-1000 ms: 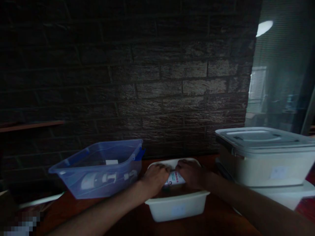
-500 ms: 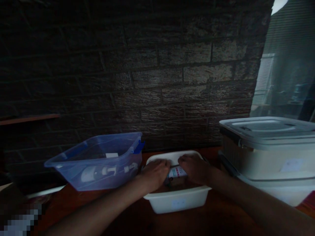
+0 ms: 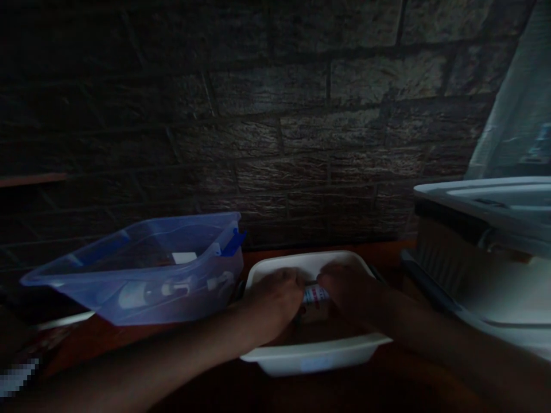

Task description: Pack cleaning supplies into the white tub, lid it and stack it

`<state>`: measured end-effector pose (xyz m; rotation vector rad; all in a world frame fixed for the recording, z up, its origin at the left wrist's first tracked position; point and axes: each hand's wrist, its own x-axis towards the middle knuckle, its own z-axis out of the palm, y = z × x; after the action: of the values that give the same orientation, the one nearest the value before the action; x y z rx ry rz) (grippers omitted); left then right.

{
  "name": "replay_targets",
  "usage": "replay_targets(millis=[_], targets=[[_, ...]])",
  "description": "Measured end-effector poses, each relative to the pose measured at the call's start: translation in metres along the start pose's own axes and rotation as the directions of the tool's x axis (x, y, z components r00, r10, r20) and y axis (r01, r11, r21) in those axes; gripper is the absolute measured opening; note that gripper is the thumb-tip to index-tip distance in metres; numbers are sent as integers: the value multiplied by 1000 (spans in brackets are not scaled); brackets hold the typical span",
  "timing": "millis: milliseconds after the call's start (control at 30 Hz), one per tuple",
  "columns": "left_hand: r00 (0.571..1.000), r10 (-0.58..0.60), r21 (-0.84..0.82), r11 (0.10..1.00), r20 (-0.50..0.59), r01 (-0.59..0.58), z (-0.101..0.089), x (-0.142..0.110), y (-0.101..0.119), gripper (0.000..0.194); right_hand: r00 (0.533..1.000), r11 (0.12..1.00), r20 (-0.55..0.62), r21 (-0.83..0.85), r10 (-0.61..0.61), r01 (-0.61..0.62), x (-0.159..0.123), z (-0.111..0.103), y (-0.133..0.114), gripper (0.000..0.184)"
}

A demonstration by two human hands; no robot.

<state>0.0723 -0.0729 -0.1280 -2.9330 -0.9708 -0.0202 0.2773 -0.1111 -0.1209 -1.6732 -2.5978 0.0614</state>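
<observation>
Both my hands are down inside a white rectangular tub [image 3: 314,358] on a dark reddish table. My left hand [image 3: 275,298] and my right hand [image 3: 350,292] are closed on the two ends of a small white item with red and blue print [image 3: 315,296], which shows only between them. The scene is dim and slightly blurred, so the fingers are hard to make out.
A translucent blue bin [image 3: 142,275] holding white bottles stands tilted to the left of the tub. Stacked lidded white containers [image 3: 486,252] fill the right side. A dark brick wall [image 3: 275,126] rises right behind the table.
The view has moved closer and dipped lower. My hands have sunk slightly deeper into the white tub, still on the printed item.
</observation>
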Motion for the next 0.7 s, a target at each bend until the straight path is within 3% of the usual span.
replay_targets(millis=[167,333,533,700], targets=[[1000,24,-13,1000,9,-24,-5,2,0,36,1000,999,-6,-32,-4,3,2,5,2,27],[997,-48,-70,996,66,53,-8,5,0,34,1000,998,-14,-62,-8,7,2,-2,0,22],[996,-50,-54,997,68,54,-16,3,2,31,998,996,-49,-77,30,-34,6,2,0,23],[998,-53,-66,996,18,54,-27,-6,-1,18,974,994,-200,-4,104,-107,10,-5,-3,50]])
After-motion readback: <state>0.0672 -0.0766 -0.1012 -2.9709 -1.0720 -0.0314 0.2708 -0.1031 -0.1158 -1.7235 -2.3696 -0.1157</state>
